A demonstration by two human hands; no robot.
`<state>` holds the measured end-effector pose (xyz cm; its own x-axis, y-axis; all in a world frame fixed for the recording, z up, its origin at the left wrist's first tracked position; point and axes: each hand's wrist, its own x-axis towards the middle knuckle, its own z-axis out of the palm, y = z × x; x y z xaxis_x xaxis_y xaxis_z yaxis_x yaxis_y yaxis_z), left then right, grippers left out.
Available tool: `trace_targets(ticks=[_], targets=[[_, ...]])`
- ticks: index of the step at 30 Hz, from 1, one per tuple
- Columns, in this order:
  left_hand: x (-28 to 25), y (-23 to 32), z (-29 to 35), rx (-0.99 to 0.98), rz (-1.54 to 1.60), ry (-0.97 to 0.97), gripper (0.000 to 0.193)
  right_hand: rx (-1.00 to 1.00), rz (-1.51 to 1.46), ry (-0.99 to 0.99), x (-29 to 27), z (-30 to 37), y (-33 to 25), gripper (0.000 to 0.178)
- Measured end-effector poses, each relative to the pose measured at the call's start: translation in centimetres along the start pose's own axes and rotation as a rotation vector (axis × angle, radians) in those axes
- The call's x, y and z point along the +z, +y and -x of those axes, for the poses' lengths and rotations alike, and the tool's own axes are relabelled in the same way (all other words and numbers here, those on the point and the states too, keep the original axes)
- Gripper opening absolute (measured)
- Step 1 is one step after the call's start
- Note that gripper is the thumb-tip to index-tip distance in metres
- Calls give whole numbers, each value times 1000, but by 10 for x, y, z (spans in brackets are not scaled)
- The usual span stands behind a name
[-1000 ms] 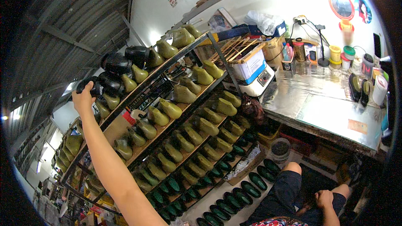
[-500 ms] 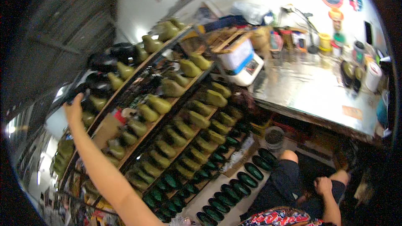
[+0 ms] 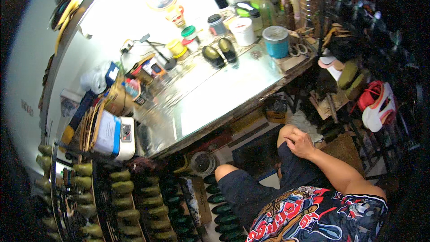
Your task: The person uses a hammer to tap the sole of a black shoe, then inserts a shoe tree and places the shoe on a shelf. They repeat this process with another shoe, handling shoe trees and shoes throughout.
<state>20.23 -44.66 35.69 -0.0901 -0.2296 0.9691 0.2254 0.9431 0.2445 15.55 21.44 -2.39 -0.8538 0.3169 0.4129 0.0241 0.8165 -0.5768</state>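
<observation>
My right hand [image 3: 299,142] rests on my right knee, its fingers loosely spread and holding nothing. My left hand is out of view. Ahead of my knees stands a glass-topped workbench [image 3: 228,93]. On it lies a pair of dark shoes [image 3: 219,54] with yellowish insides. To the left is a rack holding rows of olive-green shoe lasts [image 3: 123,187]. Beside my left leg, several dark green shoe-shaped pieces [image 3: 219,198] lie in a row.
A white tub [image 3: 242,31], a blue tub [image 3: 276,42] and a black desk lamp [image 3: 168,62] stand on the bench. A white box-shaped device [image 3: 127,138] sits at its left end. A grey bucket [image 3: 203,163] is under the bench; a red-and-white shoe [image 3: 379,105] is at right.
The view has swung right, from the rack toward the workbench. My left arm, which reached up to the rack's top, has gone out of view. My right hand stays at my knee.
</observation>
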Motion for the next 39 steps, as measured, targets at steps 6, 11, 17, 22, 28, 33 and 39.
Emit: trace_targets(ticks=[6,11,17,22,28,33,39], targets=[[198,93,306,-264,427,-1346,60,0,-36,-42,-15,14,14,17],[223,184,467,-24,-222,-1555,92,18,186,-135,31,35,9,17],[223,176,454,-270,128,-1332,90,51,256,-62,50,28,13,15],[233,187,444,-243,93,-1304,83,38,180,-106,45,7,24,13],[239,191,443,-218,47,-1405,82,89,99,-239,23,-6,25,15],[250,190,434,-193,17,-1528,82,139,27,-314,19,-6,19,18],[269,188,404,-34,-129,-1806,84,266,5,-447,22,-6,-5,17]])
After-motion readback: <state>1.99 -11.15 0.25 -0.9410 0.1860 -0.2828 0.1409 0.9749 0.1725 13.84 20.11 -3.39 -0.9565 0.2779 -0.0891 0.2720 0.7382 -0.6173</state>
